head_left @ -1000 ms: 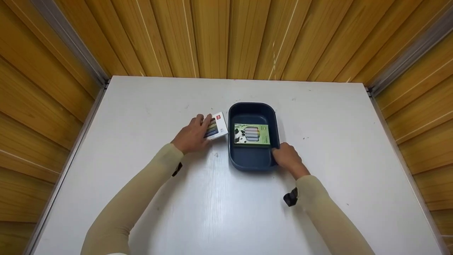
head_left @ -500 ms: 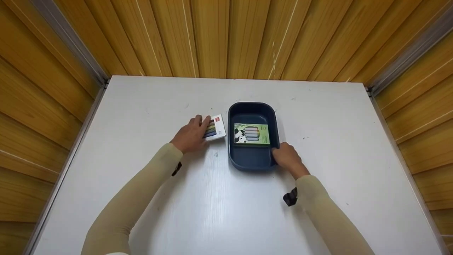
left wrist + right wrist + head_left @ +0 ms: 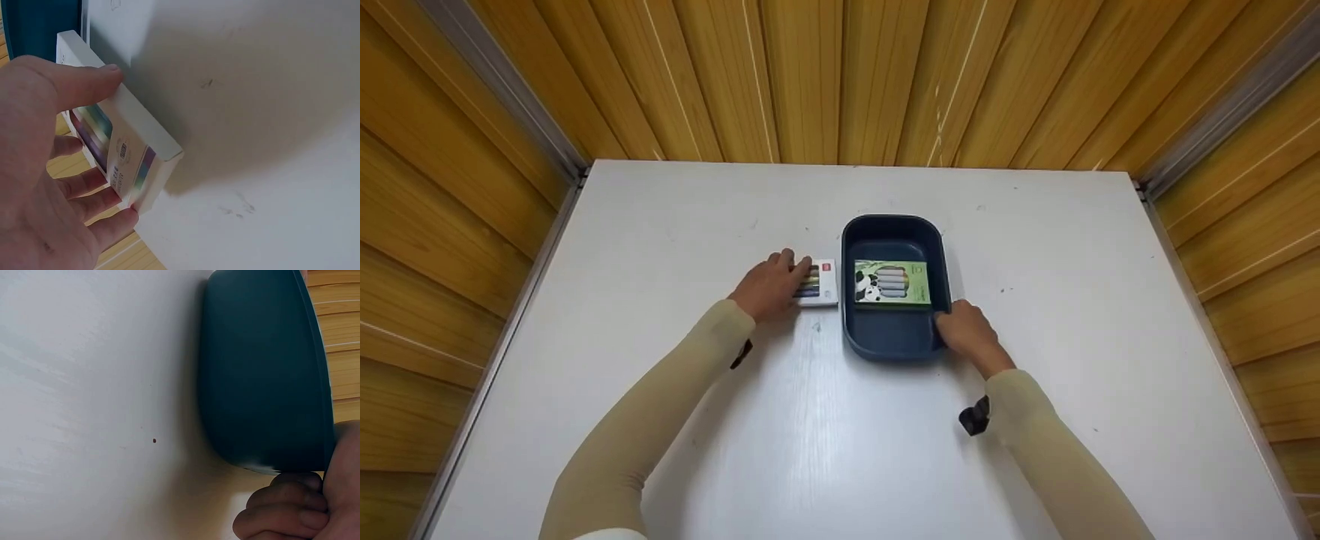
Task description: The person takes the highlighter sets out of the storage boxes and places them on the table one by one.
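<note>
My left hand (image 3: 769,289) holds a white windowed box (image 3: 828,289) of coloured sticks just left of the dark blue basin (image 3: 894,341). In the left wrist view, the thumb lies along one narrow side of the white box (image 3: 132,121) and the fingertips are at the opposite side. My right hand (image 3: 971,334) grips the basin's rim at its near right corner, with the fingers curled below the rim in the right wrist view. Inside the basin lies a green box (image 3: 916,283) with a panda picture and pale sticks in its window.
The basin stands on a white table (image 3: 825,450) with a few small marks. Yellow wood-patterned panels (image 3: 877,82) enclose the table at the back and both sides, with grey metal posts at the corners. A black wrist camera (image 3: 975,416) sits below the right sleeve.
The white box has turned slightly clockwise and moved a little towards me, so its edge now runs nearly parallel to the basin's side. My right hand and the basin have stayed put.
</note>
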Action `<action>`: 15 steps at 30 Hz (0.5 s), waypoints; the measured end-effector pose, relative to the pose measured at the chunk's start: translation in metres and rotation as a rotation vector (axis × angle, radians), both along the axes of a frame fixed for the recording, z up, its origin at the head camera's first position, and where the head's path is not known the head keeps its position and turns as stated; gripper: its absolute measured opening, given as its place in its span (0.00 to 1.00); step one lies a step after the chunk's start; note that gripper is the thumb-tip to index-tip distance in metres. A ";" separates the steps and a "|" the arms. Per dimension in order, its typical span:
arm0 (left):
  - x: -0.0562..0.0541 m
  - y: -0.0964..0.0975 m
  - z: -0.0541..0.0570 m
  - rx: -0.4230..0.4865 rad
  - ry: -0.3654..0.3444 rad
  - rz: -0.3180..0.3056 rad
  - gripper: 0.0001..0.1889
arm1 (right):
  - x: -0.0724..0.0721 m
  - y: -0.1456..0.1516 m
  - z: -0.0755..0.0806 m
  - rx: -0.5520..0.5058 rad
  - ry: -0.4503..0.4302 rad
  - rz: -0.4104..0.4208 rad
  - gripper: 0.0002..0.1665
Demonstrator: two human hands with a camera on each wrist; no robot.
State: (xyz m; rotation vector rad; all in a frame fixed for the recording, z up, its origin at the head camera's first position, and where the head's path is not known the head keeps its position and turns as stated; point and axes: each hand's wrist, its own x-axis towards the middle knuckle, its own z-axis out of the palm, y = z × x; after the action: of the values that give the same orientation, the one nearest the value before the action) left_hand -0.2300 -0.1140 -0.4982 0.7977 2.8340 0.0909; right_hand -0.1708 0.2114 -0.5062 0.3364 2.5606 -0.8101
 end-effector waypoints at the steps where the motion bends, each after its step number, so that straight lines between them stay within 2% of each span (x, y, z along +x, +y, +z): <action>1: 0.000 0.000 0.000 -0.004 -0.001 -0.004 0.35 | 0.000 0.000 0.000 -0.001 0.000 0.000 0.25; 7: -0.004 0.003 -0.003 -0.030 -0.004 -0.021 0.31 | 0.001 0.000 0.001 0.005 -0.004 0.001 0.28; 15: -0.004 0.005 -0.005 -0.031 -0.077 -0.002 0.33 | -0.001 0.001 0.000 0.009 -0.001 0.006 0.28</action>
State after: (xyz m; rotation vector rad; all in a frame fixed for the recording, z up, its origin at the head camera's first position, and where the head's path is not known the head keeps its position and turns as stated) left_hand -0.2339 -0.1086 -0.5029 0.7734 2.7559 0.0756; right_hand -0.1715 0.2129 -0.5061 0.3322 2.5637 -0.7963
